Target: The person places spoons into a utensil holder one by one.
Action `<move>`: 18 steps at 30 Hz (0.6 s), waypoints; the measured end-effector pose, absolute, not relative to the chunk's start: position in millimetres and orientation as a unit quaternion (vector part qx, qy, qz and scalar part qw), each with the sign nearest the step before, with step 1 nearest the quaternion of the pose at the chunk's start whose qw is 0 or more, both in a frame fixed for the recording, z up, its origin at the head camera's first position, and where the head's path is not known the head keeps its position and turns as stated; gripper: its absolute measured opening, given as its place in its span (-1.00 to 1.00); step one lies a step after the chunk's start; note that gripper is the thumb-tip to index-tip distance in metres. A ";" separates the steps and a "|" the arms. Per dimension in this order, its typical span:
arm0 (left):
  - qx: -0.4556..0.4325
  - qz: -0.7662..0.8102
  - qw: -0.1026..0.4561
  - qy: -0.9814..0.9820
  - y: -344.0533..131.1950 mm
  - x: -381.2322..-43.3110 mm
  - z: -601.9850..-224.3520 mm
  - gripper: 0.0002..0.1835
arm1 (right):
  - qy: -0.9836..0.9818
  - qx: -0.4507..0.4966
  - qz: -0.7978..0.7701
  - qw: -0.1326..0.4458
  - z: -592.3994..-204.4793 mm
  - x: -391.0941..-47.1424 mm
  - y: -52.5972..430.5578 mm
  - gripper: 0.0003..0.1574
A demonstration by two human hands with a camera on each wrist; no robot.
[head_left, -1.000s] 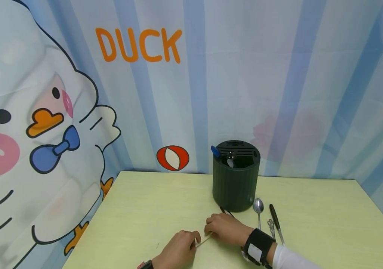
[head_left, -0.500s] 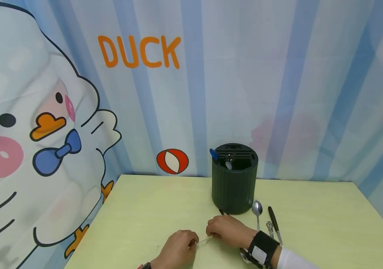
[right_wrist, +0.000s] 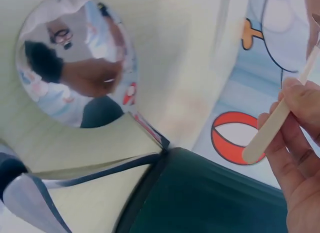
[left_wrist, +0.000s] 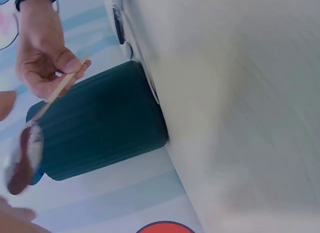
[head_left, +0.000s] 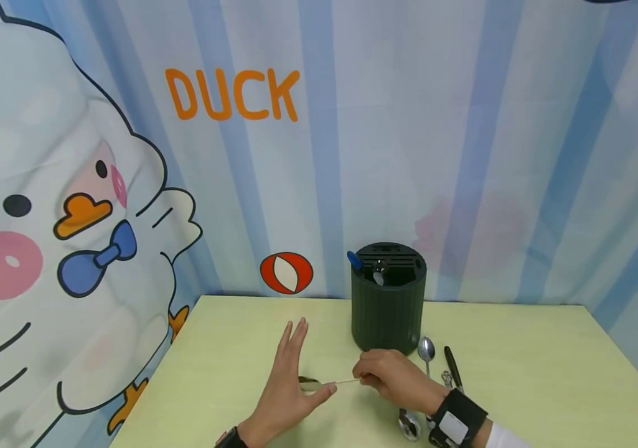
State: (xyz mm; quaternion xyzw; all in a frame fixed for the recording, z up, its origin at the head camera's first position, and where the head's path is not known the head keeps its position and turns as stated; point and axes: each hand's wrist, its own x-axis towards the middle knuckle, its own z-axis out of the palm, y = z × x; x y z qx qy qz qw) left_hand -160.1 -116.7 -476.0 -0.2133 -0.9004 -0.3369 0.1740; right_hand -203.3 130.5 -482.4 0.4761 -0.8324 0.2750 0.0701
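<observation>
My right hand (head_left: 399, 378) pinches a spoon by its cream-coloured handle (right_wrist: 275, 128), holding it above the table. The spoon's metal bowl (left_wrist: 25, 158) points left, toward my left hand (head_left: 282, 395). That left hand is spread, fingers straight up and thumb out to the right, beside the bowl; in the head view it partly covers the bowl. Whether the thumb touches the spoon I cannot tell. Behind the hands stands a dark green ribbed cutlery holder (head_left: 388, 317). In its top are a blue-ended utensil (head_left: 355, 260) and a metal spoon (head_left: 378, 277).
To the right of the holder lie a metal spoon (head_left: 426, 350), a black-handled utensil (head_left: 453, 368) and an ornate metal handle (head_left: 447, 378). A shiny spoon bowl (head_left: 409, 426) lies under my right wrist. A patterned curtain (head_left: 386, 124) hangs behind the pale yellow table (head_left: 229, 336).
My left hand, which was curled at the spoon's left end, has spread its fingers and exposed the bowl. My right hand has shifted slightly right and up with the handle.
</observation>
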 end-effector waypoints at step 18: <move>-0.225 -0.672 0.009 -0.705 -79.5 -158.4 -454.1 -0.78 | -0.804 0.387 0.423 0.159 -469.6 -184.3 134.9 -0.75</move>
